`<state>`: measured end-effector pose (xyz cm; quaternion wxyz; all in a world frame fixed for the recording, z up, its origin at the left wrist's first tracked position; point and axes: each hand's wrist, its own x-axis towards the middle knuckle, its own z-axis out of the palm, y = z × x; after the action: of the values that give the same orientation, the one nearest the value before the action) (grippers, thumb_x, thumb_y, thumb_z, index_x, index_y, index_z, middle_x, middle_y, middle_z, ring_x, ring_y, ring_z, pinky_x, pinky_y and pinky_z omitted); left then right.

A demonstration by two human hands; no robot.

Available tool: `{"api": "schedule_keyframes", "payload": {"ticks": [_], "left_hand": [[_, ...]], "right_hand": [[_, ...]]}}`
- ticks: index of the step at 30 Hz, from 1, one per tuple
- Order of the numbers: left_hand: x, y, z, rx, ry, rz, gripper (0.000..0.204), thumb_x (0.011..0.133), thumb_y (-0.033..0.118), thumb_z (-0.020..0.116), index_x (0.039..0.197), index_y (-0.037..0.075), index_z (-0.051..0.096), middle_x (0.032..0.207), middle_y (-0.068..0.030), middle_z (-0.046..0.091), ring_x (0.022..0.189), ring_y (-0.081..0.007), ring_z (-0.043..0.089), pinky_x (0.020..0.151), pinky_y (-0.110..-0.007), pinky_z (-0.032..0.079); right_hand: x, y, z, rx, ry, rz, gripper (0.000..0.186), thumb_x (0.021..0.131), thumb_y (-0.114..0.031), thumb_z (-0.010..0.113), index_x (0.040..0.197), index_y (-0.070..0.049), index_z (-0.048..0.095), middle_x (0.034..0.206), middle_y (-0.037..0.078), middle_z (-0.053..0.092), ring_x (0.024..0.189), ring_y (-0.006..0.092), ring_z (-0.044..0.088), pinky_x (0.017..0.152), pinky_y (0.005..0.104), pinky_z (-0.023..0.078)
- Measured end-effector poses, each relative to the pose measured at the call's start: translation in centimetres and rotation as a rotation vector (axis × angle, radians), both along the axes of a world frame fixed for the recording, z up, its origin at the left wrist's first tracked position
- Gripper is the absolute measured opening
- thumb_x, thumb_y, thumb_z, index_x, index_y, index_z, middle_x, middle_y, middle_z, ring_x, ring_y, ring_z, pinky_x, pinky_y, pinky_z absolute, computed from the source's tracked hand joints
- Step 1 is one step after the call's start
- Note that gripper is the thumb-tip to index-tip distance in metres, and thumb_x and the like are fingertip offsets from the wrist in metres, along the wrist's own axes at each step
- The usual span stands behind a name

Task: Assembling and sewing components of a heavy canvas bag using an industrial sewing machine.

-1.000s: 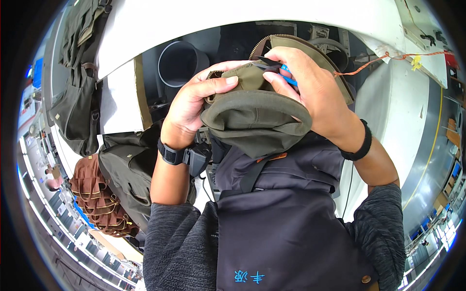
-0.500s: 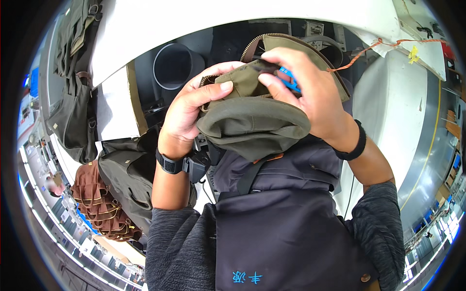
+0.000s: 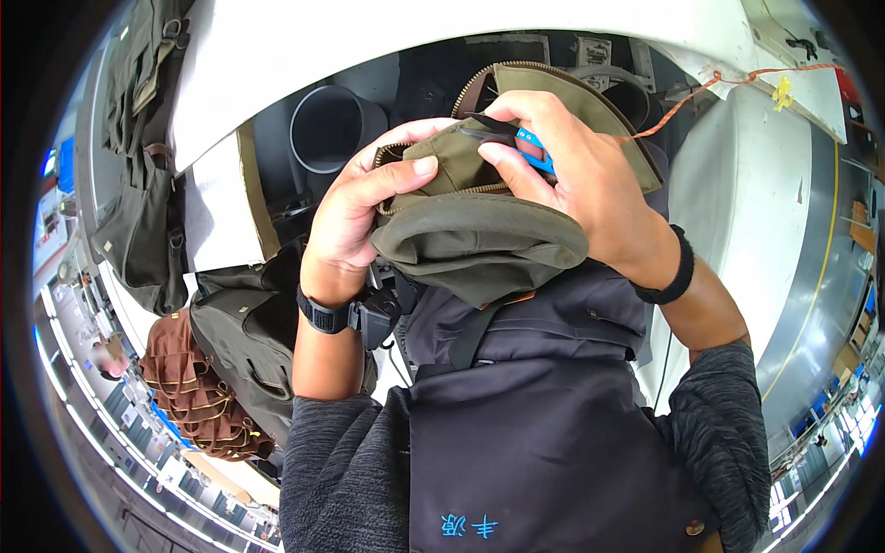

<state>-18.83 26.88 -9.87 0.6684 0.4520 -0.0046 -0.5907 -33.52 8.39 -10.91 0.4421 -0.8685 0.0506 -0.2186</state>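
An olive-green fabric bag [image 3: 479,235] with brass zipper edges is held up over my lap. My left hand [image 3: 355,198] is closed on its left side, thumb lying on the cloth and fingers behind. In my right hand [image 3: 590,175] is a pair of thread snips [image 3: 527,149] with blue handles and dark blades. The blades point left and lie against the raised cloth beside the zipper. A larger olive panel of the bag, edged with brass zipper teeth, stands up behind my right hand.
Beyond the bag is a white curved table edge [image 3: 415,37], with a dark round bin [image 3: 336,129] below it. Olive bags [image 3: 138,221] hang at the left. Brown pieces with gold edging [image 3: 198,387] are piled lower left. An orange cord [image 3: 682,100] runs at the right.
The snips have shifted slightly left and their blades now show clearly against the cloth, where they were blurred before. My left hand keeps its hold on the bag.
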Motion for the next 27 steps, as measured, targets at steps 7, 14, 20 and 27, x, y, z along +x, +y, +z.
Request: {"api": "schedule_keyframes", "payload": {"ticks": [7,14,20,27], "left_hand": [[-0.1,-0.2,-0.2,0.038,-0.008,-0.002,0.041,0.094,0.007,0.068,0.134,0.0,0.061,0.123,-0.0107,0.07,0.109,-0.0173,0.068,0.097,-0.031,0.054],[-0.4,-0.6,0.0,0.037,-0.046,-0.013,0.038,0.094,0.008,0.069,0.131,0.002,0.063,0.119,-0.0066,0.07,0.106,-0.0151,0.067,0.096,-0.029,0.053],[-0.6,-0.6,-0.2,-0.001,-0.032,-0.011,0.036,0.095,0.008,0.068,0.13,0.004,0.062,0.119,-0.0053,0.068,0.107,-0.0137,0.066,0.095,-0.028,0.051],[-0.6,-0.2,-0.6,-0.016,-0.001,0.014,0.037,0.094,0.009,0.068,0.129,0.003,0.059,0.119,-0.006,0.067,0.108,-0.0142,0.065,0.096,-0.029,0.051]], "right_hand": [[0.3,0.6,-0.5,-0.057,-0.061,-0.045,0.037,0.091,-0.007,0.077,0.123,-0.006,0.059,0.1,0.012,0.071,0.075,0.0225,0.069,0.068,0.0329,0.056],[0.6,1.7,-1.1,-0.168,-0.005,-0.065,0.029,0.096,-0.012,0.067,0.122,-0.005,0.057,0.096,0.013,0.068,0.076,0.0323,0.07,0.065,0.0392,0.057],[0.8,0.6,-0.6,0.439,-0.035,-0.105,0.023,0.102,-0.012,0.062,0.123,-0.007,0.056,0.091,0.013,0.068,0.071,0.024,0.07,0.064,0.0334,0.054],[-0.6,0.5,0.1,0.186,-0.007,-0.104,0.038,0.092,-0.007,0.078,0.124,-0.003,0.058,0.086,0.002,0.065,0.076,0.0072,0.058,0.069,0.0249,0.05]]}}
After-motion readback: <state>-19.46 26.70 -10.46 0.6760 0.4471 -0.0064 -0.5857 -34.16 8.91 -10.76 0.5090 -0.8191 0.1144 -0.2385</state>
